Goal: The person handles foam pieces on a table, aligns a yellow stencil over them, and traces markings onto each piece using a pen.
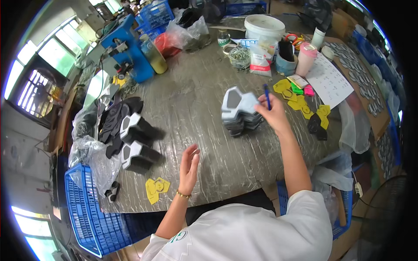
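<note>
Right grip, pinching a blue pen, is nearer: stack of grey-and-black pieces sits on desk at its nine o'clock (contact unclear). Left grip empty, fingers loosely parted.

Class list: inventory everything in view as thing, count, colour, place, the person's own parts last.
Table: one, grey, centre
Stacks of pieces: three, grey, one central, two left
Cutouts: several, yellow, right side and near edge
Loose pieces: uncounted, black, left
Machine: one, blue, far left
Bucket: one, white, far side
Tumbler: one, pink, far right
Written sheet: one, white, right
Crates: several, blue, near corners, far end
Plastic bags: several, mostly clear, both sides
Pen: one, blue, in right hand
Smaller items: many, mixed, far side
Left hand: one, bare, empty, near edge
Right hand: one, bare, at central stack
</note>
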Available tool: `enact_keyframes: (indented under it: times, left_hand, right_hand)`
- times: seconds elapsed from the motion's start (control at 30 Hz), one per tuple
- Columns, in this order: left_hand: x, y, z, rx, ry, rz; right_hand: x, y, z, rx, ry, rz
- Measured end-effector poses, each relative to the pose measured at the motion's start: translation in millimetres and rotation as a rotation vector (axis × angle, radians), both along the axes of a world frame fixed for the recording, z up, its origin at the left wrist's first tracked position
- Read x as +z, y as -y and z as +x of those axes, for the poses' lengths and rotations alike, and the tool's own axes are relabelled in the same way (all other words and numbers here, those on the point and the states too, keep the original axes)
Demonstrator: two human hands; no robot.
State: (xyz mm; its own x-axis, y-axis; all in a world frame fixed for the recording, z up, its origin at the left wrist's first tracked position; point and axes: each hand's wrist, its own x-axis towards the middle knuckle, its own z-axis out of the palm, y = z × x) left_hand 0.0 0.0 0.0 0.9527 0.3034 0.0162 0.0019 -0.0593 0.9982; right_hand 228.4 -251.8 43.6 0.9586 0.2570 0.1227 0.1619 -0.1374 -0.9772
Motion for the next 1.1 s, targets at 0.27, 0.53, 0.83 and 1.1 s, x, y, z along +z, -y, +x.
enact_keyframes:
  times: [0.27, 0.53, 0.83, 1.1]
  left_hand:
    - [0.7, 32.4, 99.6, -0.091, -0.25, -0.435]
    - [15.5, 20.3, 162.3, -0.196, -0.43, -0.461]
    - [17.3, 15.1, 211.4, -0.387, -0.517, -0.45]
    - [16.6, 32.6, 164.9, -0.472, -0.249, -0.126]
  right_hand:
    - [-43.2, 52.3, 0.1, -0.265, 0.22, -0.299]
    - [-68.6, 84.7, -5.6, -0.362, 0.353, -0.859]
    - [-97.9, 1.3, 72.2, 0.088, 0.057, -0.436]
    - [-90.6, 17.3, 42.9, 0.315, -0.228, -0.025]
